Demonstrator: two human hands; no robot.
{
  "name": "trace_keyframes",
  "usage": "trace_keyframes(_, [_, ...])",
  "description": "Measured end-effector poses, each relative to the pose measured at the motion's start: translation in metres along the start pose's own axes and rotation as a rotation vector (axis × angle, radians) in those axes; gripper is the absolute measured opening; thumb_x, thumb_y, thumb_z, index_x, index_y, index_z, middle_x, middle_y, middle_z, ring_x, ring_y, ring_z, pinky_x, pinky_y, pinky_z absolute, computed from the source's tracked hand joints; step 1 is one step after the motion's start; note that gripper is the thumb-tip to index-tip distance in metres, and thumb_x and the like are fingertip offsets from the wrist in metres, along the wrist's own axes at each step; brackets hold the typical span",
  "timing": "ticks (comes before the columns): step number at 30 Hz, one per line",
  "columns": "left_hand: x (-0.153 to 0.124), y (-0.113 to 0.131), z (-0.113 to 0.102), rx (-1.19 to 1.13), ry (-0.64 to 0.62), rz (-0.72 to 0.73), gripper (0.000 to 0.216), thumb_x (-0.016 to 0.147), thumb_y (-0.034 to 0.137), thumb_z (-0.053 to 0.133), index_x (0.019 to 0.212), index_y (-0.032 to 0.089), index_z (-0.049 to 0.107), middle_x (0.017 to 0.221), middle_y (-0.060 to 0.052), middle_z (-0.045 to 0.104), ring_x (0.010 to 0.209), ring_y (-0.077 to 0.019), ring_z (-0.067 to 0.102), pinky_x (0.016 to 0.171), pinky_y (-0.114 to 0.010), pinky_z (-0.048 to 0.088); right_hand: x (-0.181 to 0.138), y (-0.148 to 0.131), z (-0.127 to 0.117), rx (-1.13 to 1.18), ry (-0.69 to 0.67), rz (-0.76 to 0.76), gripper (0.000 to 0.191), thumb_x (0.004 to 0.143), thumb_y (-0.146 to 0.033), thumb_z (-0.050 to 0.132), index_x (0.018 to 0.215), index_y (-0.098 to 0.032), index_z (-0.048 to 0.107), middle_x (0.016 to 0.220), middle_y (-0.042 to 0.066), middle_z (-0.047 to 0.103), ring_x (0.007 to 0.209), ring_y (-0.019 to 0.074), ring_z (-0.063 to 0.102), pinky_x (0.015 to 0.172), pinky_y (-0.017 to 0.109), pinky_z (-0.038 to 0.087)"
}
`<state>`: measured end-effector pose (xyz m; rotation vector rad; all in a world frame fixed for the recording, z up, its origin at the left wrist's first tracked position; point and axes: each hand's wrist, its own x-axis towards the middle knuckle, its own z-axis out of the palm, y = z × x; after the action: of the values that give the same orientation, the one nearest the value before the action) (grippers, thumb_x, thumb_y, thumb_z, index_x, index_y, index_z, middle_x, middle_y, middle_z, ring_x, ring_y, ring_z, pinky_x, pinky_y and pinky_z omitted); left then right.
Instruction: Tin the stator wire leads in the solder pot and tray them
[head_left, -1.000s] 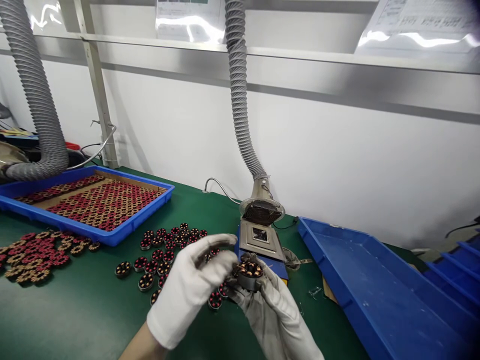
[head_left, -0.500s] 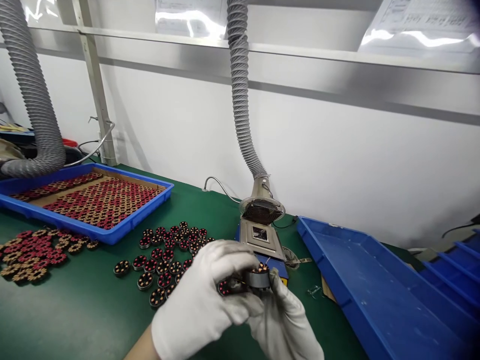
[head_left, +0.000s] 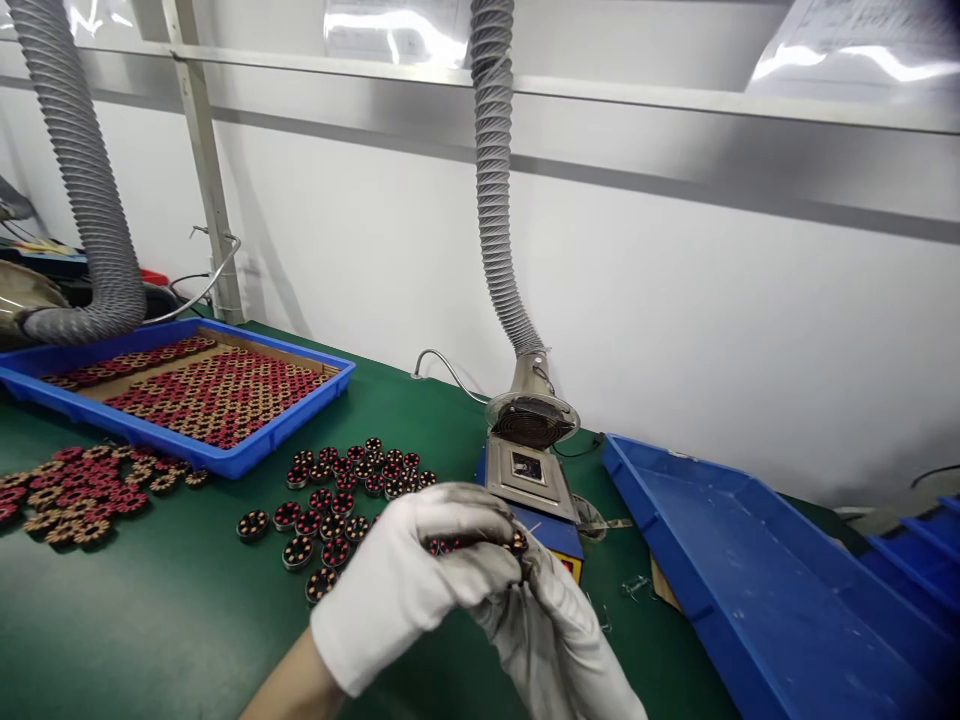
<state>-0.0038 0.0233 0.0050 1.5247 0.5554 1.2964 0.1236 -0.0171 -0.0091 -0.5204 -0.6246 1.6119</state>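
Observation:
My left hand [head_left: 420,570], in a white glove with dark, soiled fingertips, is closed at the front middle with its fingers curled over a small round motor part [head_left: 518,542]. My right hand [head_left: 559,625], also gloved, grips the same part from the right. Only a bit of the part's dark face with copper-coloured spots shows between the fingers; its rim is hidden. Left of my hands lies a cluster of similar round parts [head_left: 297,551], with black faces and pink or tan spots. Behind the hands stands a blue heating device with a square metal plate [head_left: 544,482].
A fume hood [head_left: 532,418] on a grey flexible duct [head_left: 493,170] hangs over the plate. Flower-shaped cores [head_left: 82,490] lie piled at left, beside a blue tray [head_left: 238,460] holding rows more. Another blue tray [head_left: 720,590] stands right, with small clear pieces [head_left: 634,587] nearby.
The part has turned between my hands, so its grey rim, visible before, is now covered. My fingers have closed in around it. The camera view has shifted slightly.

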Motion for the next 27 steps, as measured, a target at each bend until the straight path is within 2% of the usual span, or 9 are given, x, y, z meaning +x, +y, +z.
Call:
trace_keyframes(2, [0.001, -0.001, 0.004, -0.061, -0.016, 0.029, 0.016, 0.066, 0.006, 0.061, 0.073, 0.016, 0.07, 0.084, -0.005, 0.068, 0.085, -0.019, 0.061, 0.075, -0.021, 0.05, 0.0, 0.0, 0.001, -0.012, 0.033, -0.029, 0.033, 0.065, -0.025, 0.075, 0.097, -0.023, 0.066, 0.091, 0.004, 0.07, 0.079, 0.0181, 0.064, 0.078, 0.035, 0.051])
trace_keyframes(6, [0.001, 0.001, 0.0, -0.092, 0.256, 0.116, 0.018, 0.067, 0.005, 0.058, 0.067, 0.019, 0.069, 0.078, -0.001, 0.068, 0.082, -0.0161, 0.062, 0.078, -0.019, 0.049, 0.0, -0.003, -0.002, -0.043, 0.042, -0.03, 0.031, 0.064, -0.025, 0.076, 0.094, -0.022, 0.067, 0.091, 0.005, 0.069, 0.077, 0.018, 0.064, 0.075, 0.034, 0.051])
trace_keyframes(8, [0.0, 0.005, -0.003, -0.058, 0.318, 0.062, 0.02, 0.068, 0.006, 0.057, 0.074, 0.02, 0.069, 0.085, -0.001, 0.068, 0.084, -0.016, 0.062, 0.078, -0.019, 0.049, 0.001, -0.003, -0.004, -0.043, 0.036, -0.023, 0.03, 0.065, -0.026, 0.075, 0.094, -0.022, 0.067, 0.089, 0.005, 0.069, 0.074, 0.0175, 0.064, 0.072, 0.033, 0.052])
trace_keyframes(11, [0.0, 0.007, -0.002, -0.001, 0.09, -0.099, 0.027, 0.066, 0.005, 0.06, 0.088, 0.019, 0.068, 0.098, -0.003, 0.066, 0.088, -0.0173, 0.061, 0.073, -0.018, 0.049, 0.002, 0.0, -0.004, -0.006, 0.043, -0.023, 0.032, 0.066, -0.024, 0.075, 0.097, -0.023, 0.065, 0.093, 0.004, 0.069, 0.077, 0.0159, 0.064, 0.073, 0.031, 0.052])
trace_keyframes(13, [0.001, 0.004, 0.002, -0.026, -0.031, -0.086, 0.022, 0.066, 0.004, 0.059, 0.08, 0.018, 0.069, 0.092, -0.003, 0.067, 0.088, -0.0172, 0.061, 0.076, -0.018, 0.048, 0.002, 0.003, -0.003, 0.036, 0.04, -0.025, 0.033, 0.067, -0.022, 0.074, 0.099, -0.025, 0.065, 0.094, 0.003, 0.069, 0.08, 0.015, 0.064, 0.076, 0.03, 0.051])
trace_keyframes(15, [0.002, -0.001, 0.004, -0.062, -0.015, 0.007, 0.02, 0.067, 0.003, 0.057, 0.069, 0.018, 0.07, 0.08, -0.002, 0.067, 0.086, -0.0162, 0.06, 0.081, -0.018, 0.046, 0.001, 0.004, -0.004, 0.067, 0.011, -0.009, 0.032, 0.068, -0.022, 0.074, 0.099, -0.025, 0.066, 0.093, 0.003, 0.07, 0.082, 0.0158, 0.065, 0.077, 0.031, 0.051])
trace_keyframes(20, [0.001, 0.001, -0.006, -0.086, 0.263, 0.123, 0.023, 0.071, 0.005, 0.055, 0.071, 0.023, 0.069, 0.082, 0.002, 0.068, 0.088, -0.0132, 0.061, 0.08, -0.014, 0.046, 0.002, 0.0, -0.014, 0.112, -0.123, 0.079, 0.026, 0.075, -0.031, 0.067, 0.098, -0.02, 0.067, 0.092, 0.007, 0.071, 0.077, 0.0174, 0.066, 0.073, 0.031, 0.053])
trace_keyframes(24, [-0.001, 0.011, -0.007, 0.103, -0.003, -0.003, 0.042, 0.06, 0.003, 0.067, 0.096, 0.025, 0.067, 0.111, -0.001, 0.061, 0.103, -0.0175, 0.055, 0.091, -0.019, 0.042, 0.003, -0.003, -0.019, 0.183, -0.133, 0.063, 0.019, 0.077, -0.032, 0.064, 0.094, -0.024, 0.068, 0.096, 0.004, 0.07, 0.085, 0.0172, 0.065, 0.075, 0.031, 0.052])
trace_keyframes(27, [0.001, 0.007, -0.002, 0.046, -0.124, -0.028, 0.037, 0.062, 0.005, 0.068, 0.095, 0.023, 0.067, 0.11, -0.005, 0.06, 0.098, -0.0198, 0.058, 0.09, -0.025, 0.045, 0.003, -0.002, -0.016, 0.193, -0.114, 0.055, 0.017, 0.075, -0.032, 0.066, 0.091, -0.027, 0.069, 0.096, 0.001, 0.07, 0.088, 0.0155, 0.063, 0.074, 0.028, 0.051])
